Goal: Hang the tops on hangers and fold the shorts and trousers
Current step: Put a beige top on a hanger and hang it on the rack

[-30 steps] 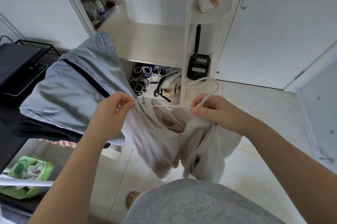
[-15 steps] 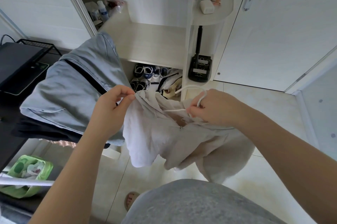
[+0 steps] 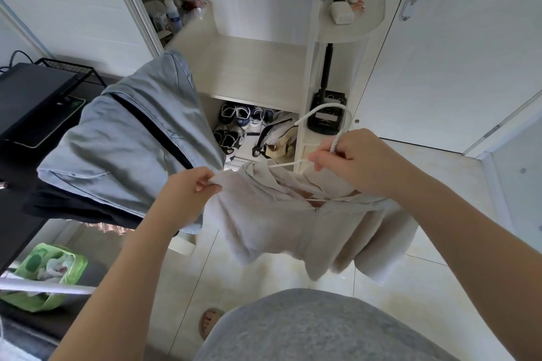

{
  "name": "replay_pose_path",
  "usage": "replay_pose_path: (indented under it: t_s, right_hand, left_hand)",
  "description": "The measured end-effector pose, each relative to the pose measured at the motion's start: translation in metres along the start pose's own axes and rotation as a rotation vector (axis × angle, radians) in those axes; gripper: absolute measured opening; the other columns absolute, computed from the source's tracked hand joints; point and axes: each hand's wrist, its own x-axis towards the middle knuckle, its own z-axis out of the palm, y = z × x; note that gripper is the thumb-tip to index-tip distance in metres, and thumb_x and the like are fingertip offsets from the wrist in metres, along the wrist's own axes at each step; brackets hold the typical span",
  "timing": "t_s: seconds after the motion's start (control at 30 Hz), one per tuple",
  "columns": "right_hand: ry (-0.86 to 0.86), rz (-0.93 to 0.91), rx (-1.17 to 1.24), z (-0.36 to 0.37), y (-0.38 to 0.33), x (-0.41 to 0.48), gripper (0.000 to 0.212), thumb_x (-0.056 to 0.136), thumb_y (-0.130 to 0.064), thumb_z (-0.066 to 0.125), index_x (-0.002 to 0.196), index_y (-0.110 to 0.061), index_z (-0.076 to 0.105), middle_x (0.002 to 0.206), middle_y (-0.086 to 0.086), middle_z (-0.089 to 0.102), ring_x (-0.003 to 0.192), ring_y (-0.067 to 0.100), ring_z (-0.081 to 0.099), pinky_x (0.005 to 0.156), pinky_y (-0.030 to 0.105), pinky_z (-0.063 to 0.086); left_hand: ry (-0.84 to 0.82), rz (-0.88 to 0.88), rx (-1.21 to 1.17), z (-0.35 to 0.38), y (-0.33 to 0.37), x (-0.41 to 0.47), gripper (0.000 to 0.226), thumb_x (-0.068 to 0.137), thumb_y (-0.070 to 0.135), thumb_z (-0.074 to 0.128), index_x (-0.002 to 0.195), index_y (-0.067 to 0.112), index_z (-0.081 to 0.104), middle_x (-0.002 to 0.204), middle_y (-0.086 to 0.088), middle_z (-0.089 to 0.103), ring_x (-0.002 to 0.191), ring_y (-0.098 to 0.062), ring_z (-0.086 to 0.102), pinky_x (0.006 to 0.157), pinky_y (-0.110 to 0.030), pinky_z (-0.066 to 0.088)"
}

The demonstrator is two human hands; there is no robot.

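At nine o'clock a grey-blue garment (image 3: 117,149) lies draped over the edge of a black desk (image 3: 26,96), with a green bag (image 3: 44,272) below it at eight. Near centre the left hand (image 3: 187,196) pinches the shoulder edge of the top between thumb and fingers. The top (image 3: 287,231), beige with a front zip, hangs in the air between both hands, its body bunched and falling toward six above the tiled floor (image 3: 440,287). At two o'clock of the top the right hand (image 3: 360,161) is curled tight round the neck of the white hanger (image 3: 306,116), hook arching toward twelve. One hanger arm runs toward nine into the collar. The other is hidden under cloth, so I cannot tell whether it is seated.

The step looks like settling the left shoulder. To do it well, hold the hanger level and draw the seam out toward nine until the arm tip fills it, easing rather than stretching the collar. Then centre the zip under the hook, as soft cloth weighted to one side will likely slide off
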Motion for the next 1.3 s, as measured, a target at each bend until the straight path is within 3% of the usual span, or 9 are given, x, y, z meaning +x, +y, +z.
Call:
replay_pose_path:
  t_s: [0.17,0.33,0.53,0.73,0.83,1.0,1.07,1.2,1.3]
  right_hand:
    - [-0.019,0.048,0.103,-0.003,0.018,-0.003,0.035,0.098,-0.036,0.060,0.069,-0.020,0.072,0.044,-0.007,0.035,0.035,0.009,0.029,0.039,0.013,0.027]
    - [-0.074,0.088,0.129,-0.003,0.031,-0.005,0.034,0.097,-0.039,0.060,0.067,-0.028,0.072,0.051,0.000,0.048,0.038,0.008,0.028,0.041,0.015,0.026]
    - [0.095,0.152,0.123,0.015,0.041,-0.012,0.032,0.098,-0.031,0.059,0.072,-0.018,0.071,0.040,-0.010,0.039,0.039,0.010,0.029,0.042,0.017,0.027]
    - [0.164,0.064,0.350,0.023,0.029,-0.023,0.027,0.096,-0.028,0.059,0.073,-0.028,0.072,0.055,0.010,0.038,0.048,0.020,0.031,0.045,0.025,0.024]
    - [0.148,0.048,0.364,0.026,0.022,-0.025,0.030,0.097,-0.022,0.058,0.073,-0.031,0.072,0.053,0.005,0.042,0.049,0.022,0.032,0.047,0.029,0.025]
    - [0.094,0.029,0.350,0.029,0.011,-0.023,0.037,0.099,-0.016,0.056,0.071,-0.036,0.070,0.053,0.010,0.041,0.046,0.014,0.031,0.044,0.022,0.025]
    - [0.083,0.007,0.343,0.031,0.008,-0.023,0.036,0.098,-0.016,0.057,0.072,-0.036,0.070,0.054,0.011,0.042,0.044,0.010,0.031,0.043,0.015,0.025]
    - [0.065,0.010,0.339,0.038,0.005,-0.021,0.027,0.098,-0.025,0.060,0.075,-0.034,0.071,0.055,0.011,0.044,0.043,0.009,0.031,0.042,0.012,0.026]
    - [0.072,0.008,0.350,0.042,0.007,-0.021,0.024,0.097,-0.030,0.061,0.076,-0.033,0.072,0.054,0.004,0.044,0.040,0.007,0.031,0.042,0.010,0.026]
  left_hand:
    - [0.054,-0.058,-0.097,0.003,0.005,-0.003,0.016,0.080,0.020,0.083,0.076,0.016,0.067,0.070,0.002,0.064,0.065,-0.014,0.056,0.062,-0.026,0.042]
    - [0.058,-0.066,-0.099,-0.009,0.005,-0.005,0.025,0.080,0.020,0.084,0.072,0.014,0.061,0.061,-0.002,0.065,0.062,-0.024,0.061,0.068,-0.039,0.053]
    - [0.129,0.147,-0.122,-0.032,0.012,-0.015,0.031,0.079,0.013,0.082,0.070,0.029,0.058,0.074,0.009,0.063,0.072,-0.010,0.058,0.066,-0.007,0.039]
    - [0.121,0.028,0.058,-0.029,0.008,-0.014,0.023,0.082,0.023,0.080,0.096,0.021,0.062,0.105,0.002,0.061,0.106,-0.021,0.054,0.089,-0.033,0.040]
    - [0.193,0.190,0.037,-0.022,0.020,-0.018,0.032,0.084,0.034,0.078,0.113,0.024,0.067,0.120,0.005,0.061,0.121,-0.022,0.048,0.103,-0.042,0.039]
    - [0.125,0.387,0.114,-0.014,0.046,-0.023,0.012,0.097,0.015,0.063,0.102,0.014,0.074,0.091,0.003,0.069,0.100,-0.026,0.058,0.083,-0.038,0.044]
    - [0.080,0.433,0.121,-0.011,0.056,-0.025,0.016,0.099,0.012,0.058,0.104,0.017,0.072,0.091,0.005,0.070,0.093,-0.021,0.057,0.081,-0.038,0.045]
    - [0.019,0.396,0.006,-0.004,0.070,-0.031,0.033,0.098,0.009,0.053,0.122,0.028,0.066,0.104,0.017,0.067,0.101,-0.002,0.052,0.084,-0.013,0.039]
    - [0.009,0.347,0.048,-0.001,0.072,-0.031,0.035,0.096,0.011,0.054,0.126,0.028,0.061,0.099,0.015,0.064,0.095,-0.008,0.051,0.085,-0.030,0.041]
